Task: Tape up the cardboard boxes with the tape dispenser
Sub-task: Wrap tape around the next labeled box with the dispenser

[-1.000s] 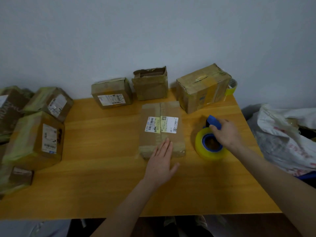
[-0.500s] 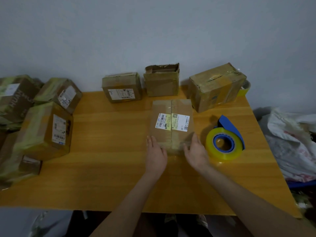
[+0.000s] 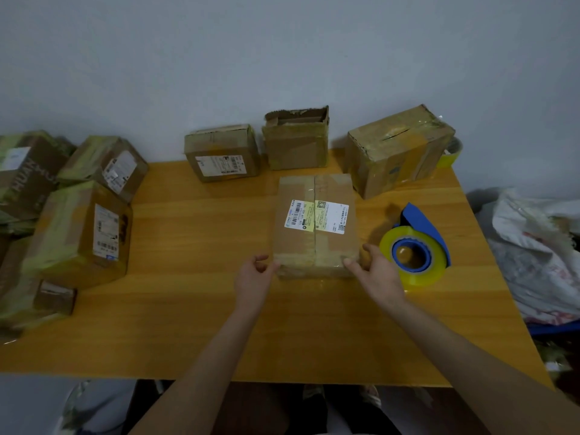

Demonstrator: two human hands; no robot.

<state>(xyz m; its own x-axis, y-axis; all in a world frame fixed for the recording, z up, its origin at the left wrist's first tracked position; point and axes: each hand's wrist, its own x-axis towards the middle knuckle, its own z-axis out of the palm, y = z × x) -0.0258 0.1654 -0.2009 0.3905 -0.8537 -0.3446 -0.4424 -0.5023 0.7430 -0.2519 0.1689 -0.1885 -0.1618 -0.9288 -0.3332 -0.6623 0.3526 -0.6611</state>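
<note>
A taped cardboard box (image 3: 315, 224) with a white shipping label lies in the middle of the wooden table (image 3: 188, 309). My left hand (image 3: 254, 274) holds its near left corner with curled fingers, thumb against the box. My right hand (image 3: 376, 274) grips the near right corner, thumb on the front face and fingers on the right side. The blue tape dispenser (image 3: 414, 252) with its yellow roll lies on the table just right of my right hand, untouched.
Three boxes stand along the wall: a labelled one (image 3: 221, 153), a torn-open one (image 3: 296, 139) and a larger one (image 3: 398, 149). Several taped boxes (image 3: 81, 230) pile up at the left. A yellow tape roll (image 3: 452, 152) sits behind. A white bag (image 3: 539, 252) lies off the right edge.
My right hand let go of the tape dispenser and came to the box's near right corner. My left hand slid off the box top to the near left corner.
</note>
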